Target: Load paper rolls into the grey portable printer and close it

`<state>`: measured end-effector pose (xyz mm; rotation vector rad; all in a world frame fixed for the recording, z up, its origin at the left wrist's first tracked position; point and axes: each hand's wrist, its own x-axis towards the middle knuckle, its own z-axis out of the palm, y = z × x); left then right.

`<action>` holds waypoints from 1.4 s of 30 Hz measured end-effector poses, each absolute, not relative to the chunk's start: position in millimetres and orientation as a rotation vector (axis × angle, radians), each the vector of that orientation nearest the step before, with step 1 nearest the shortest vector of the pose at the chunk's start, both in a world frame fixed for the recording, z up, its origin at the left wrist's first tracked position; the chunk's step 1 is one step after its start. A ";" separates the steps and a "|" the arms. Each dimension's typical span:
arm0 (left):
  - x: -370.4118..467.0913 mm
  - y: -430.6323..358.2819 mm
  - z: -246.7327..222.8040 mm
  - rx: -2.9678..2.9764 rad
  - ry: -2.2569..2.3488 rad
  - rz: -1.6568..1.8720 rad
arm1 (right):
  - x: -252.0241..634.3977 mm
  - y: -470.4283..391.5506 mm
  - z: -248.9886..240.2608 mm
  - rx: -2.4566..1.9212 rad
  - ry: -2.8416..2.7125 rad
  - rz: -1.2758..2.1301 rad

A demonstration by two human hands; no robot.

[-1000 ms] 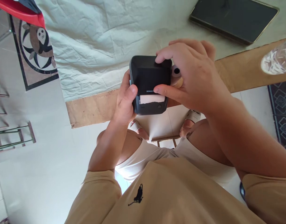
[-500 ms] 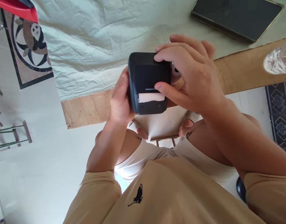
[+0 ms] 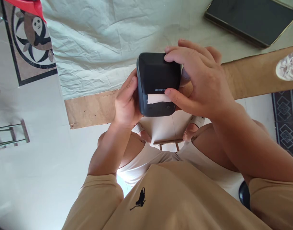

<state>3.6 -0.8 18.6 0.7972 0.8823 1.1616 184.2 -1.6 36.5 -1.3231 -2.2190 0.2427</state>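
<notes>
We hold a black printer (image 3: 156, 72) between our left hand (image 3: 127, 102) and right hand (image 3: 202, 83), paper (image 3: 157, 98) showing at its front, while a phone (image 3: 251, 20) lies on the counter (image 3: 91, 111).

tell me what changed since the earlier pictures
The left hand has shifted its thumb off the front of the black printer to its left side. Neither hand let go; the right hand still holds the right side, and the paper strip still shows.

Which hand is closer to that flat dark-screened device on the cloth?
The right. In the view, the right hand is just below and left of the dark-screened device; the left hand is farther left and lower.
</notes>
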 end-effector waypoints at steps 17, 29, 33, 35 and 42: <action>-1.7 6.2 13.4 0.836 0.868 1.085 | 183.1 -9.2 38.1 -1.309 -2.187 0.299; -1.6 4.9 12.7 0.755 0.794 1.126 | 183.7 -6.7 40.5 -1.307 -2.219 0.346; 1.2 1.8 17.2 0.784 0.821 1.148 | 184.2 -5.7 41.0 -1.352 -2.220 0.337; 1.5 1.1 18.4 0.790 0.829 1.150 | 184.3 -5.6 41.5 -1.368 -2.219 0.355; -0.9 4.2 10.1 0.823 0.807 1.104 | 186.3 -5.3 44.3 -1.347 -2.196 0.273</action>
